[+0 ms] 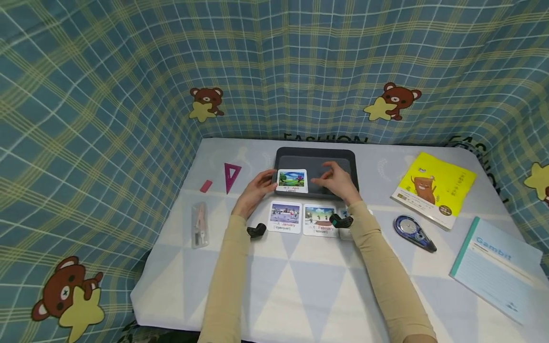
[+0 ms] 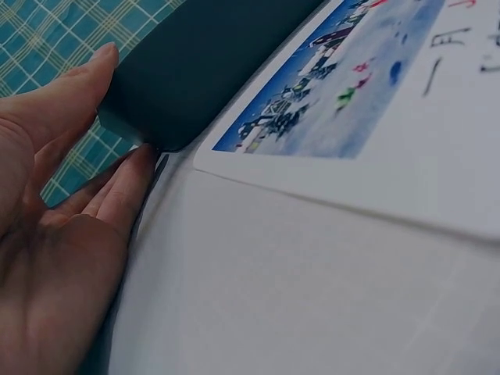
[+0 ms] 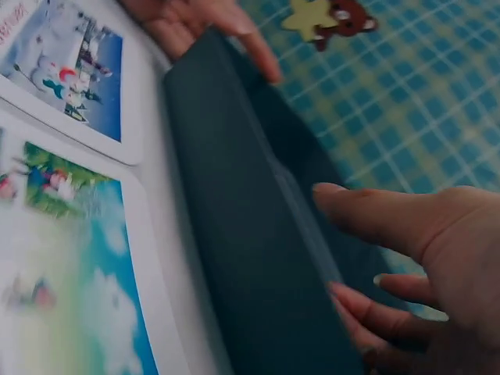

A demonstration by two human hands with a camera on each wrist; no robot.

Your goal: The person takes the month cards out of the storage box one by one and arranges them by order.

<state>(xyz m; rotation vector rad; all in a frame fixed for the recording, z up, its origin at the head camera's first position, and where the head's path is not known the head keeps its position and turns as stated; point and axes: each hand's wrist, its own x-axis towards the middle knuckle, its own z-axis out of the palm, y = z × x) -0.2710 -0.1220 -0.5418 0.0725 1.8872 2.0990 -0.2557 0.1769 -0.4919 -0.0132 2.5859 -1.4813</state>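
On the table (image 1: 300, 286), both hands' relaxed fingers (image 1: 263, 180) flank the tray (image 1: 315, 155).

Head view: bright, even light, soft shadows, fisheye bending at edges. Both wrist views close-up, soft-focused and motion-blurred, slightly dimmer.

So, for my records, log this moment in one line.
left hand: steadies dark grey tray | right hand: open over tray | April picture card: on tray's edge

A dark rectangular tray (image 1: 316, 157) is set flat at the table's far edge; an April picture card (image 1: 292, 181) is laid on its near-left rim.
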